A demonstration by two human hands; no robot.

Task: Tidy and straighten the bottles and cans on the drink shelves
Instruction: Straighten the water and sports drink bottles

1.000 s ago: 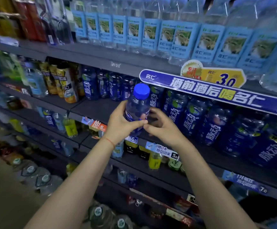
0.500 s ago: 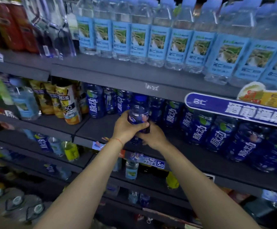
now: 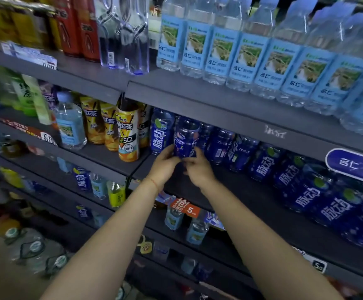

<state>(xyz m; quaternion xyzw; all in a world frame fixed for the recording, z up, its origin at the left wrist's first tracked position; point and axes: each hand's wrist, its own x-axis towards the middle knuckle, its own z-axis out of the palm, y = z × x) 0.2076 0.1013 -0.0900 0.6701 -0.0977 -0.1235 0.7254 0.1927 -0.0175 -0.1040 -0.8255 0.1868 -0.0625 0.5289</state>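
Now, in the head view, both hands meet low on one dark blue bottle (image 3: 186, 138) standing on the middle shelf (image 3: 252, 204), second in its row, just right of the leftmost blue bottle (image 3: 160, 131) and well right of the tall orange tea bottle (image 3: 126, 135). The left hand (image 3: 163, 164) curls its fingers round the bottle's lower left side, and the right hand (image 3: 199, 167) pinches the base from the right, thumb toward the left hand; the bottle is gripped from both sides. Holding it low probably lets the person twist it without tipping it, since its label shows small print while the neighbours to the right (image 3: 263, 165) show their big white characters; turning the front outward looks like the step in hand. The bottle sits back in line with the row, so the placing itself seems done. Above it, the upper shelf's pale water bottles (image 3: 219, 53) stand in an even line with labels forward. Compared with a second ago, the bottle has gone from being held up in front of the shelf, blue cap in view, to standing in the row under the upper shelf's edge, which hides its cap. Both hands have stayed on it, reaching further in and sliding lower, and the view has swung left, pushing the blue promo sign (image 3: 354, 165) to the right edge.
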